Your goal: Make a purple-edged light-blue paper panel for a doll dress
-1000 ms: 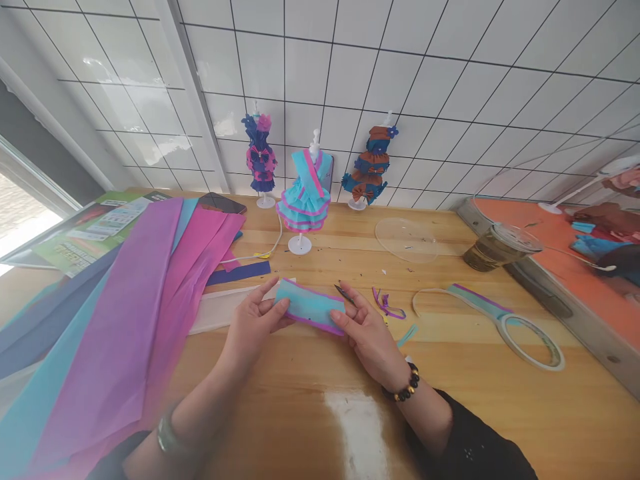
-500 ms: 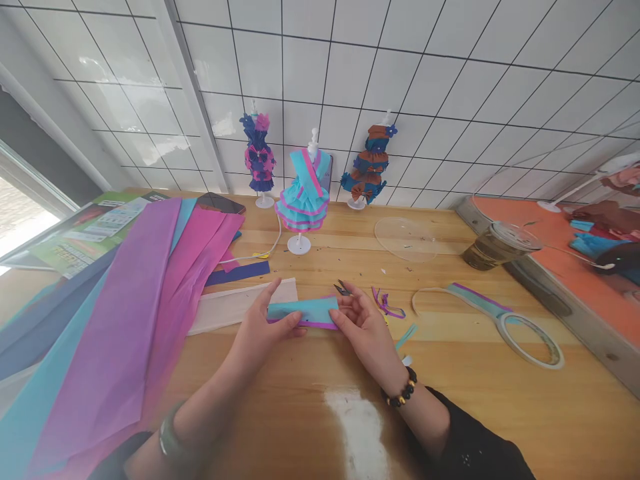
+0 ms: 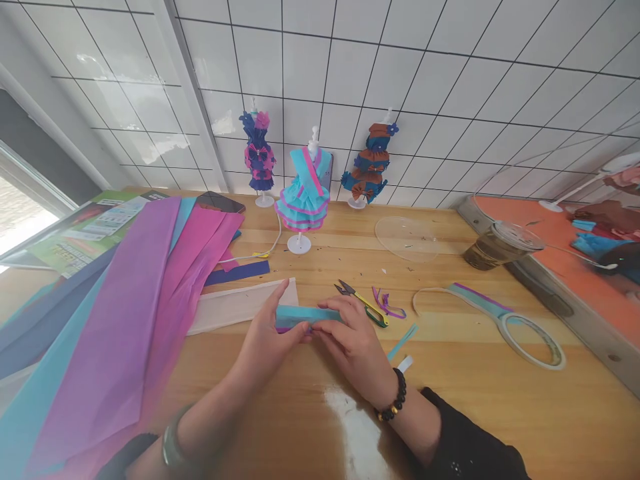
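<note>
A blue paper strip with a purple edge (image 3: 305, 313) lies crosswise between my hands, just above the wooden table. My left hand (image 3: 273, 330) pinches its left part, thumb in front and forefinger raised behind. Over the strip's right half bends my right hand (image 3: 350, 333), its fingertips pressed on the front edge near my left thumb. The right end of the strip is hidden beneath those fingers. Yellow-handled thread snips (image 3: 367, 303) rest on the table right behind my right hand. A white paper strip (image 3: 220, 310) lies flat beyond my left hand.
Large coloured paper sheets (image 3: 110, 320) cover the left side. Three dressed mini mannequins, the middle one in a blue dress (image 3: 304, 190), stand by the tiled wall. To the right are a tape roll (image 3: 557, 343), a drink cup (image 3: 500, 247) and purple scraps (image 3: 387, 303).
My right hand has shifted left and turned over the strip, its fingers now covering the right half. The thread snips behind it have come more fully into view.
</note>
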Tool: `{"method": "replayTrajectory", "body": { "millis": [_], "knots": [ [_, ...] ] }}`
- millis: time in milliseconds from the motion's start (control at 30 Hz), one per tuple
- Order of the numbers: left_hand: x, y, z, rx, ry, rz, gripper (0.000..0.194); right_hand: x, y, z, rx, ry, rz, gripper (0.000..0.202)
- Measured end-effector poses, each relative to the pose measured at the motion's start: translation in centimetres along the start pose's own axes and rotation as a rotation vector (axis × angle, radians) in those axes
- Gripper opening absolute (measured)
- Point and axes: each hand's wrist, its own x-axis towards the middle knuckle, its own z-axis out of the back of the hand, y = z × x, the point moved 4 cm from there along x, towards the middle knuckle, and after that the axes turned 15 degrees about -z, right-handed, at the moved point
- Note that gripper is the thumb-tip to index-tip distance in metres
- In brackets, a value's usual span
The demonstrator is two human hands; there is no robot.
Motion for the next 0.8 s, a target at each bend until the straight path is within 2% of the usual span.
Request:
{"method": "replayTrajectory", "body": {
  "millis": [133, 233, 333, 433, 567, 633, 700, 733, 800],
  "knots": [
    [0.0, 0.0, 0.2, 0.004, -0.009, -0.011, 0.079, 0.1, -0.8, 0.3, 0.144, 0.022, -0.147, 0.014],
    [0.1, -0.3, 1.0, 0.046, -0.076, -0.043, 0.074, 0.4, -2.3, 1.0, 0.266, -0.071, -0.326, 0.014],
    [0.4, -0.8, 1.9, 0.092, -0.169, -0.045, 0.073, 0.6, -3.2, 1.4, 0.328, -0.135, -0.402, 0.019],
    [0.6, -1.5, 2.7, 0.092, -0.275, -0.074, 0.073, 0.6, -2.7, 1.1, 0.353, -0.043, -0.364, 0.019],
    [0.6, -2.0, 2.8, 0.074, -0.327, -0.128, 0.069, 0.0, -1.2, 0.2, 0.350, 0.132, -0.296, 0.006],
    [0.6, -2.1, 2.8, 0.075, -0.353, -0.151, 0.067, -0.3, -1.0, -0.3, 0.389, 0.205, -0.352, 0.021],
    [0.6, -2.1, 2.8, 0.082, -0.361, -0.155, 0.067, -0.6, -1.5, -0.8, 0.456, 0.290, -0.483, 0.018],
    [0.6, -2.0, 2.7, 0.087, -0.349, -0.148, 0.068, -0.7, -1.8, -0.9, 0.487, 0.304, -0.552, 0.017],
    [0.5, -2.0, 2.6, 0.106, -0.308, -0.135, 0.070, -0.6, -2.4, -0.7, 0.530, 0.232, -0.619, 0.020]
  ]
}}
